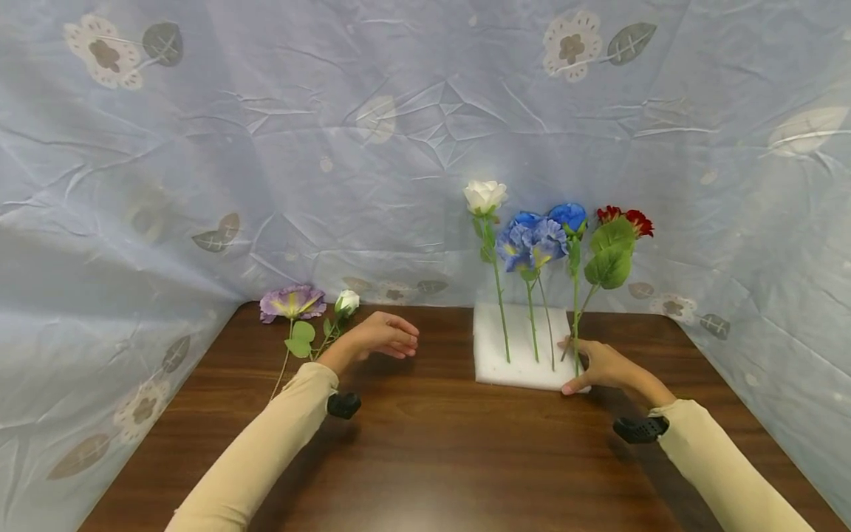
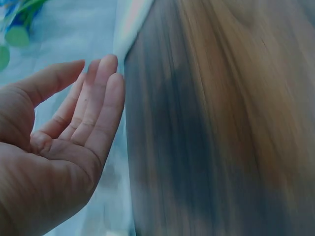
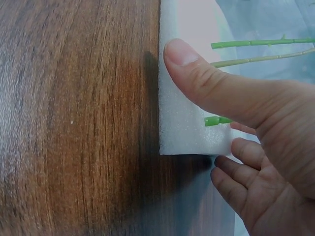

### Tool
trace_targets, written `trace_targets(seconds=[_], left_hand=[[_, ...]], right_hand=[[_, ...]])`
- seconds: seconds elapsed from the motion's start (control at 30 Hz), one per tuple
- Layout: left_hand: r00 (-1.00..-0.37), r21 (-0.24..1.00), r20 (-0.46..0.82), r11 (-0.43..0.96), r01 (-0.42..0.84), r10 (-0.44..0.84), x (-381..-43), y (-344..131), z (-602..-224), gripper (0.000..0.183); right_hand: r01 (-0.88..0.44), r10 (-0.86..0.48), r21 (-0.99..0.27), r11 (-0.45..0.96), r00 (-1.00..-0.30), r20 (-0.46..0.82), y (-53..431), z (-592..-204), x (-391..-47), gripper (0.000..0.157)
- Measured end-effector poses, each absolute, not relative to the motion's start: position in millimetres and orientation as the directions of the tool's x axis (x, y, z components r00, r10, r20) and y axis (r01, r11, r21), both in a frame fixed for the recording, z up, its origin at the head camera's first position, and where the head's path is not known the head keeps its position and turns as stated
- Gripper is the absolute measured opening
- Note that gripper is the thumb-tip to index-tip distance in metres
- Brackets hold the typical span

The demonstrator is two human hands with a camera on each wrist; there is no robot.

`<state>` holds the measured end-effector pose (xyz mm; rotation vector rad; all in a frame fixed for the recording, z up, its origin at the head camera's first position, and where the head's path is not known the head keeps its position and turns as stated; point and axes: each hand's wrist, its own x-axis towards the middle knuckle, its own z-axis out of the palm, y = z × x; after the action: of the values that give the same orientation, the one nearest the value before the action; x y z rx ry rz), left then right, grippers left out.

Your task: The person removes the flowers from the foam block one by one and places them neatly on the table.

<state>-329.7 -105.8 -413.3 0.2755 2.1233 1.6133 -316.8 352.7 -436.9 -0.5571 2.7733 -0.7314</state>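
A white foam block (image 1: 518,376) lies on the table with several artificial flowers standing in it. Among them are a white rose (image 1: 484,196), a blue ruffled flower (image 1: 532,242), a blue rose (image 1: 568,216) and a red flower (image 1: 638,222) with broad green leaves. At the block's right front corner, my right hand (image 1: 608,367) holds the foam. Its thumb (image 3: 197,73) lies along the front edge and the other fingers curl by the right side, around the stems. My left hand (image 1: 382,336) hovers above the table, holding nothing, its fingers (image 2: 106,108) relaxed.
Left of my left hand, a purple flower (image 1: 292,303) and a small white rose (image 1: 347,302) lie on the brown wooden table (image 1: 425,443). A pale patterned cloth (image 1: 399,148) hangs behind and along both sides.
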Motion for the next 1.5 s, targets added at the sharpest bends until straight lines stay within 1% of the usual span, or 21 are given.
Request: trace_targets(seconds=[0.17,0.4,0.53,0.7,1.03,1.3,1.5], left_hand=[[-0.878,0.972,-0.191,0.21,-0.106,0.44,-335.9,-61.4,-417.7,0.035],[-0.896,0.988,-0.142,0.114,-0.103,0.421,-344.8,-12.6,-427.1,0.041],[-0.907,0.994,-0.113,0.05,-0.102,0.405,-349.8,5.4,-432.7,0.039],[-0.907,0.994,-0.106,0.011,-0.111,0.407,-352.3,21.1,-436.7,0.037],[-0.911,0.993,-0.109,-0.006,-0.121,0.397,-349.6,45.8,-446.5,0.034],[-0.914,0.996,-0.088,0.009,-0.092,0.395,-346.4,54.3,-452.3,0.033],[-0.913,0.995,-0.087,-0.004,-0.097,0.399,-346.4,59.2,-451.6,0.031]], right_hand=[[-0.306,-0.41,-0.504,0.808,-0.906,-0.106,353.9,-440.5,-318.8,0.099],[-0.298,-0.401,-0.5,0.813,-0.909,-0.111,356.5,-442.1,-322.2,0.101],[-0.306,-0.405,-0.489,0.817,-0.908,-0.109,355.9,-440.7,-322.8,0.101],[-0.315,-0.412,-0.483,0.817,-0.905,-0.106,354.9,-439.5,-322.3,0.099],[-0.313,-0.407,-0.493,0.812,-0.908,-0.094,354.7,-442.0,-320.6,0.097],[-0.324,-0.416,-0.501,0.803,-0.906,-0.081,354.0,-441.6,-317.4,0.096],[-0.327,-0.413,-0.501,0.801,-0.908,-0.068,353.9,-440.3,-318.0,0.095]])
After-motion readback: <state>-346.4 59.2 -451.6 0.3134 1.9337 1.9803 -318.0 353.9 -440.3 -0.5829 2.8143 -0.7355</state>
